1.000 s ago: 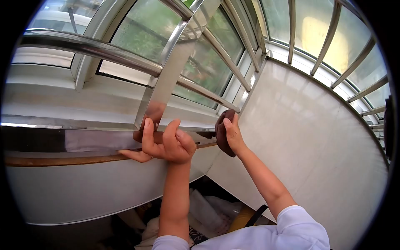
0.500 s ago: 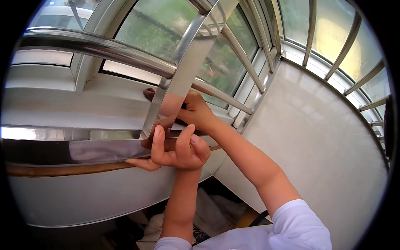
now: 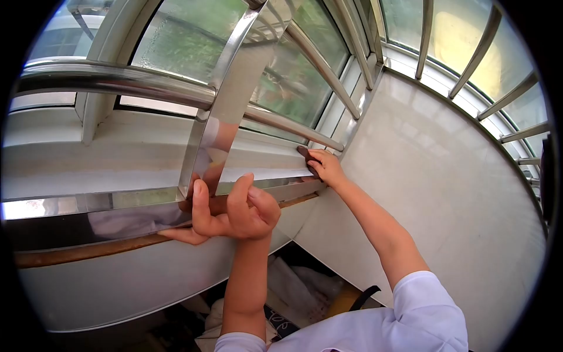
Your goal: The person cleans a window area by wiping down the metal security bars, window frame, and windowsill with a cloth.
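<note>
1. Right hand [image 3: 327, 167]: fingers closed on a brown cloth [image 3: 309, 162], bunched under the fingertips at the far end of the metal base rail [image 3: 135, 226], near the pale panel [image 3: 422, 170]. Exact contact under cloth hidden.
2. Left hand [image 3: 239, 210]: fingers bent, spread apart, against the base rail just beside the foot of the upright post [image 3: 229, 100]. No cloth seen there; can't tell if it grips the rail.
3. Handling the cloth well, my judgement: spread it flatter under the right fingertips, press evenly, work a folded edge into the corner. Mind the knuckles on the lower bar [image 3: 293, 126] just above those fingers. Left hand's best use is a steady brace, clear of the post's edge.
4. Containers: below both hands, a dark recess [image 3: 290, 253]. In it, a pale translucent bag-like thing [image 3: 293, 290], contents unreadable; dark patterned fabric [image 3: 280, 321]; something yellow [image 3: 346, 300] beside a black strap [image 3: 366, 296]. Rest too dim.
</note>
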A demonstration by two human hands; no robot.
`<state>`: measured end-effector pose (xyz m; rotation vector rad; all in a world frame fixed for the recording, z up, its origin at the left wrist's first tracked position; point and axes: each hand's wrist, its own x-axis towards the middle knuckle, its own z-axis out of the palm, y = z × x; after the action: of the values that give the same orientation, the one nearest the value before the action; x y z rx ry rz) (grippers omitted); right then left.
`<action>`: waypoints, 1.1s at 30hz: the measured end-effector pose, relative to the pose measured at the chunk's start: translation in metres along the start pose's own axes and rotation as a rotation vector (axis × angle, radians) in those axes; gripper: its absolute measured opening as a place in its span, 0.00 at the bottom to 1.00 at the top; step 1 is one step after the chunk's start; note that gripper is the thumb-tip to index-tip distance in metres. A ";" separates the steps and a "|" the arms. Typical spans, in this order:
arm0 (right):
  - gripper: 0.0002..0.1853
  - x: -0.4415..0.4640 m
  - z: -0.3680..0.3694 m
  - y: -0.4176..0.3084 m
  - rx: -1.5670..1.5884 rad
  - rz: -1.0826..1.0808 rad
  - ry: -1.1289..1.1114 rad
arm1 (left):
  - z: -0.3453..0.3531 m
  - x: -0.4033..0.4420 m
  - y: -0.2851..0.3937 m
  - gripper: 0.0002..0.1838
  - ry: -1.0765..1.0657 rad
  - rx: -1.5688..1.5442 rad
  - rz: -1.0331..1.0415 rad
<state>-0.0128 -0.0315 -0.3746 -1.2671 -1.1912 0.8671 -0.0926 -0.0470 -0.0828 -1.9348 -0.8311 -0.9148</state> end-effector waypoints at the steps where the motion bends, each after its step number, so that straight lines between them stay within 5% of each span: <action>1: 0.15 0.003 -0.004 -0.003 -0.007 0.002 0.001 | 0.000 -0.001 -0.001 0.11 -0.003 0.034 0.008; 8: 0.09 0.020 -0.003 -0.017 -0.686 0.036 -0.161 | 0.008 -0.008 0.005 0.10 0.100 -0.035 -0.138; 10: 0.15 0.026 -0.011 -0.033 -0.890 0.265 -0.484 | 0.007 -0.007 0.006 0.10 0.126 -0.041 -0.151; 13: 0.13 0.020 -0.054 -0.053 -0.454 0.256 -0.723 | 0.001 -0.004 0.003 0.10 0.055 0.041 -0.054; 15: 0.13 -0.010 -0.081 -0.086 -0.665 0.273 -0.773 | 0.001 -0.006 0.004 0.10 0.043 -0.057 -0.101; 16: 0.13 -0.034 -0.098 -0.079 -0.482 0.333 -0.782 | 0.001 -0.005 0.005 0.10 0.054 -0.080 -0.102; 17: 0.12 -0.051 -0.122 -0.069 -0.302 0.377 -0.773 | 0.004 -0.003 0.003 0.10 0.070 -0.089 -0.104; 21: 0.16 -0.084 -0.186 -0.026 0.362 0.612 -0.025 | -0.002 -0.013 0.002 0.10 0.097 -0.064 -0.095; 23: 0.18 -0.058 -0.203 -0.025 0.481 0.416 0.271 | -0.002 -0.009 0.004 0.10 0.086 -0.027 -0.080; 25: 0.19 -0.024 -0.207 -0.005 0.255 0.249 0.493 | -0.007 -0.004 0.008 0.11 0.071 0.055 -0.068; 29: 0.21 0.001 -0.175 0.049 -0.988 0.060 0.393 | -0.004 -0.004 0.005 0.10 0.109 -0.062 -0.081; 33: 0.18 -0.017 -0.125 0.030 -0.835 -0.061 0.233 | -0.004 -0.004 0.004 0.09 0.097 -0.108 -0.094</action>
<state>0.1080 -0.0726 -0.3953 -1.9137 -1.4431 0.1339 -0.0925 -0.0531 -0.0863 -1.9399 -0.8360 -1.1212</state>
